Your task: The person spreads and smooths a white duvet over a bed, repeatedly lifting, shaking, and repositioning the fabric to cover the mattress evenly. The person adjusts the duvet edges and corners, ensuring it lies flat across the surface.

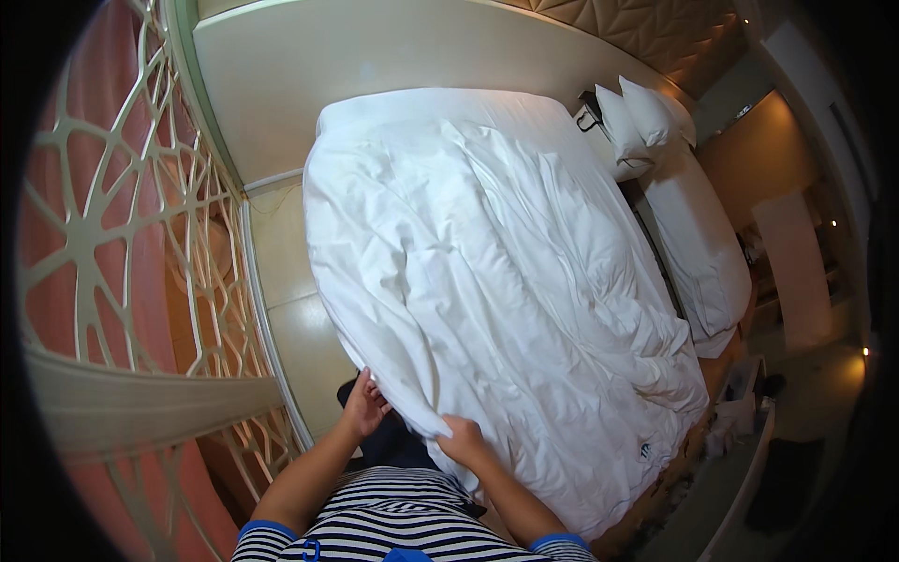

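Observation:
A rumpled white duvet (468, 272) covers most of the bed, with long folds running down its right half. My right hand (460, 440) is closed on the duvet's near-left edge, pinching the cloth. Just to its left, my left hand (366, 408) is held by the same edge, palm turned inward and fingers apart; it does not appear to grip the cloth. A smooth strip of white bed sheet (440, 101) shows at the head of the bed.
A pale lattice screen (89, 229) with pink curtain behind it stands at the left, beside a strip of tiled floor (292, 272). A second, narrow bed (698, 244) with stacked white pillows (646, 112) is at the right. A small striped item (645, 451) lies near the duvet's lower right.

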`<state>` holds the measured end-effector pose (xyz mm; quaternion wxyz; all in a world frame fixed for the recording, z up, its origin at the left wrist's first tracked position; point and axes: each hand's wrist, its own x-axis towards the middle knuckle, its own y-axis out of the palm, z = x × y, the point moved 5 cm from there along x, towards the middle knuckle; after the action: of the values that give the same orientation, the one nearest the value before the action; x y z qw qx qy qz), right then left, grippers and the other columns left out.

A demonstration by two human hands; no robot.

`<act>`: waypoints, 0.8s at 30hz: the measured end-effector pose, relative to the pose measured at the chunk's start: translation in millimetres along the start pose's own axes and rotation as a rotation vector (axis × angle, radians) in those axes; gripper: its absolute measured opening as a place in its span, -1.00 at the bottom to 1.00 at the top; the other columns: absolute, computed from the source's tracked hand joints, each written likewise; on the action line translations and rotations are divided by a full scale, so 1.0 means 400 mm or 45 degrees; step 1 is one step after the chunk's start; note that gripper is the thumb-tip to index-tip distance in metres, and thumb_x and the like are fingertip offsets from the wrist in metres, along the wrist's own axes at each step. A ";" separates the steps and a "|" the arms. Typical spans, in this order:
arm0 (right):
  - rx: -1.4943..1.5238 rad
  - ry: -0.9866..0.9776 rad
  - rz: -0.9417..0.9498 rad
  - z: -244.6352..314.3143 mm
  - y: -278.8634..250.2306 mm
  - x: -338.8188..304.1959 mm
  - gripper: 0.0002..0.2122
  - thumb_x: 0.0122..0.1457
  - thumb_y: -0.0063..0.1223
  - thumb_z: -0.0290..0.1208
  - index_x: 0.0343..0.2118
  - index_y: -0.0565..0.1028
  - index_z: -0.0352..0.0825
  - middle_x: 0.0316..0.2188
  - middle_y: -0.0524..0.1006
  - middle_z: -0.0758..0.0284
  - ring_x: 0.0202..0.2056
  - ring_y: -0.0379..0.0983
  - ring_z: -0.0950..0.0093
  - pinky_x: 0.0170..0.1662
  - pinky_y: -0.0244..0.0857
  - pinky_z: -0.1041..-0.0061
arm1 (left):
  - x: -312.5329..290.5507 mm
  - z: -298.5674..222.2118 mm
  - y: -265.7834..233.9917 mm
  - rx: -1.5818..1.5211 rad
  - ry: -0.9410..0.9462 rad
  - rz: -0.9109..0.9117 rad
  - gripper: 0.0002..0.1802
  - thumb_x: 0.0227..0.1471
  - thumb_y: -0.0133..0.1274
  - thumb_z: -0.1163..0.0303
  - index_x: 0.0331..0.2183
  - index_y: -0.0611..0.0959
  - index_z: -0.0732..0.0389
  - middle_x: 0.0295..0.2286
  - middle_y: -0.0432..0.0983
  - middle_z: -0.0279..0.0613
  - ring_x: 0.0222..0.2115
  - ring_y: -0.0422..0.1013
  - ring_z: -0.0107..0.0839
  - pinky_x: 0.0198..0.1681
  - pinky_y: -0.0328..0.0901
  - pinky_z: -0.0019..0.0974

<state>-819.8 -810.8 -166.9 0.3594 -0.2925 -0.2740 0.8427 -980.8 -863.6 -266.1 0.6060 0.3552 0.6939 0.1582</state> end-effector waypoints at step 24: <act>0.123 0.477 0.757 -0.192 -0.022 0.226 -0.55 -0.26 0.11 -0.36 -0.20 0.35 -0.33 -0.38 0.44 0.14 -0.27 0.37 0.35 -0.22 0.20 0.51 | 0.134 -0.640 0.226 1.501 0.953 -0.040 -0.55 -0.39 0.12 0.48 -0.30 0.45 0.35 -0.34 0.42 -0.05 -0.30 0.35 -0.26 -0.21 0.22 -0.33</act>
<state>-814.5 -717.0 -239.8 0.1556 -0.4917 -0.0661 0.8542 -1198.1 -709.8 -191.1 0.0346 0.5365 0.8312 -0.1418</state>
